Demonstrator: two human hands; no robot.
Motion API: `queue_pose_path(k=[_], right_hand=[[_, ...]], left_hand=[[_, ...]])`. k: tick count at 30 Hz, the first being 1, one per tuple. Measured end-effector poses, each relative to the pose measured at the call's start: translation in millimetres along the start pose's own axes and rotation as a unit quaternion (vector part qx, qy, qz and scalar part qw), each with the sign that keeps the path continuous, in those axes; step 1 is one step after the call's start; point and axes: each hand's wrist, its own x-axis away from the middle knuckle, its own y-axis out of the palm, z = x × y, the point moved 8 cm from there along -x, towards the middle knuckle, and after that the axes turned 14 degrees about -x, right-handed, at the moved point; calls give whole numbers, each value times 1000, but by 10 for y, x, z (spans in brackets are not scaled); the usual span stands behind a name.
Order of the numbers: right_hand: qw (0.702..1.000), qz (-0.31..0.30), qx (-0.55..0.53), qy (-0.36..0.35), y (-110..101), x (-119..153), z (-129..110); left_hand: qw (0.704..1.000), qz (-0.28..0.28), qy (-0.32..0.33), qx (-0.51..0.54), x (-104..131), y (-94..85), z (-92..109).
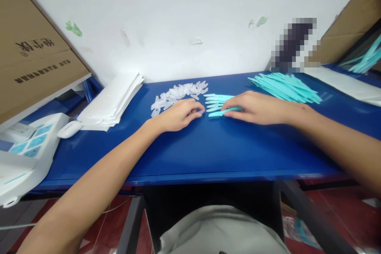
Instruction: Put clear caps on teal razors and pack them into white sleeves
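My left hand (181,115) is closed, with a small translucent plastic cap (201,112) pinched between thumb and fingertips. Behind it lies a loose pile of the same translucent caps (177,93). Fingers and thumb of my right hand (253,107) close on a slim turquoise stick (216,114), shaped like an eyebrow razor, its tip pointing left toward the cap. A small gap separates tip and cap. Several more turquoise sticks (218,98) lie side by side just behind, partly covered by my right hand. A larger heap of turquoise sticks (285,87) spreads beyond my right wrist.
On the blue table (190,154), a stack of white sheets or pouches (110,101) lies left. Beside it are a white mouse-shaped object (70,129) and a white device with blue keys (35,143). Cardboard boxes (38,43) flank both sides; a white wall (178,20) stands behind.
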Motion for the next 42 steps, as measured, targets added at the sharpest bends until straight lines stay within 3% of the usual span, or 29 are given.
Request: queue_pose_path(k=[12,21,25,30,37,42], right_hand=[[999,35,25,-4,-18,-14,-57],[994,104,34,7,-120,-16,-73],[992,119,34,13,-134,-10,-76],[994,106,34,3,-101,-17,-85],[996,84,17,10,-65,-45,-92],[997,69,8,17,-40,-56,-108]], left_hand=[[997,13,-30,68,17,13,-36],[978,83,-56,182,4,-91,-80],[981,95,-70,153,-5,-85,-126],[992,107,-40,54,18,-150,-112],[996,55,-42,-63,97,-254,-151],[991,66,-9,-114,99,-294,-120]])
